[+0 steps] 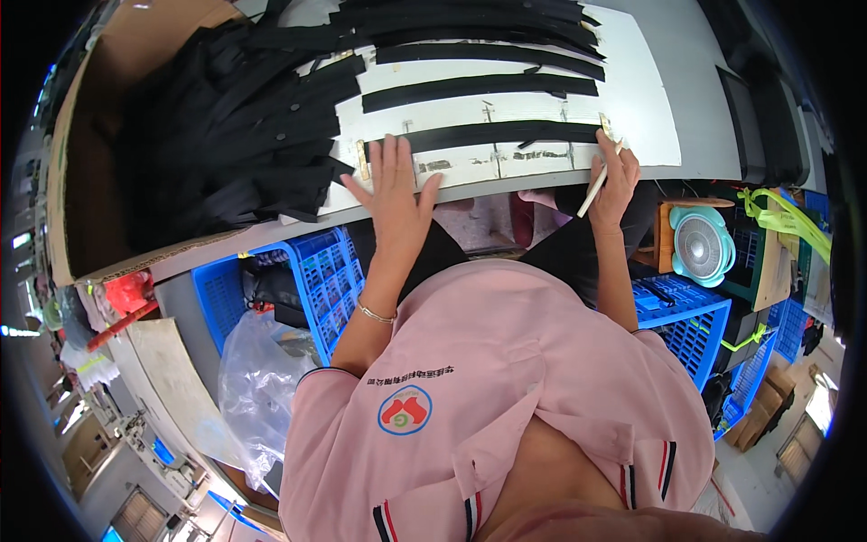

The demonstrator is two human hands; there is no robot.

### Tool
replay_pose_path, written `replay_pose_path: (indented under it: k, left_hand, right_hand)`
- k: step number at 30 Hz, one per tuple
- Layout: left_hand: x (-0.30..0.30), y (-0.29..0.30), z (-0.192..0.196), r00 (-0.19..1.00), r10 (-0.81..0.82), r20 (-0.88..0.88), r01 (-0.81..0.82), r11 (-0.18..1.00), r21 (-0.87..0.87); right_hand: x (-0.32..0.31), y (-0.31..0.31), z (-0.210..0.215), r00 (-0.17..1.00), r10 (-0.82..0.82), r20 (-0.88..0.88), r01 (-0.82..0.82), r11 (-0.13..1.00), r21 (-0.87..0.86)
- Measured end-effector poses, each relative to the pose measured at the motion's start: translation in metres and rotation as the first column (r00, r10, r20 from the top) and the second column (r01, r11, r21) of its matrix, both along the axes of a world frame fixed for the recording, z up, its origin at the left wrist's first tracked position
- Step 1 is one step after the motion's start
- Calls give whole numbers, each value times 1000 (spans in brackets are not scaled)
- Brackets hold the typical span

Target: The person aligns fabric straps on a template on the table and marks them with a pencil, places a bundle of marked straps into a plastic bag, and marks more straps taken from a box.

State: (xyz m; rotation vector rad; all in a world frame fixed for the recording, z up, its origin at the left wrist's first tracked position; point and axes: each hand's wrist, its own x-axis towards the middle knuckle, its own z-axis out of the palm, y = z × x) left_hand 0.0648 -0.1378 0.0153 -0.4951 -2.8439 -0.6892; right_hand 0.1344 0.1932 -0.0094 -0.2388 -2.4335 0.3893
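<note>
Now, at upper centre, the left hand (pixel 397 188) spreads its fingers at a black strip (pixel 492 135) while, further right, the right hand (pixel 616 185) pinches a white stick (pixel 592 191).

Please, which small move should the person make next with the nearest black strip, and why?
Probably bring the slim white stick to the right end of the nearest black strip. The strip lies along the white board, the left hand is spread at its left end, and the right hand, at the other end, already holds the stick.
</note>
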Motion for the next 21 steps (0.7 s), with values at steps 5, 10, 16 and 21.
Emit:
replay_pose_path:
  k: [5, 10, 16, 21]
  left_hand:
    - [5, -17, -2, 1000, 22, 7, -22, 1000, 8]
    - [6, -16, -4, 999, 40, -33, -39, 999, 31]
    - [6, -15, -6, 998, 48, -47, -45, 996, 73]
    - [7, -14, -7, 997, 57, -45, -52, 994, 93]
  right_hand:
    - [-2, -3, 13, 998, 21, 57, -24, 999, 47]
    - [-16, -29, 32, 999, -4, 53, 1, 998, 67]
    - [-61, -119, 62, 923, 385, -13, -282, 652, -704]
    - [-95, -171, 61, 818, 576, 16, -286, 431, -856]
